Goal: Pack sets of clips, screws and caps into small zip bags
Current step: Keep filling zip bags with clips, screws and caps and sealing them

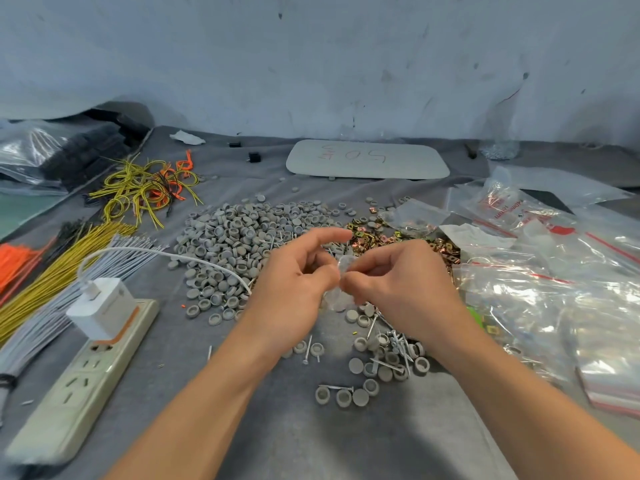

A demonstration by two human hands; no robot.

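Clear plastic zip bag (341, 284) hangs upright, long axis vertical, pinched between left hand (294, 289) and right hand (398, 289) fingertips. Grey caps (239, 244) crowd beyond the fingers; bare cloth (294, 427) lies nearer the wrists.

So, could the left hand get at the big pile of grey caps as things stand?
Probably yes, once freed: the left hand hovers right beside the grey caps, nothing between them. But its grip is shared with the right hand on a small clear bag.

Grey caps (235, 237) lie in a pile past the hands (343, 282). The clips (391, 237) are gold and shiny. Left of the hands are yellow wires (52, 268), orange ties (14, 261) and a white charger (100, 310). The zip bags (554, 289) are clear with red stripes.
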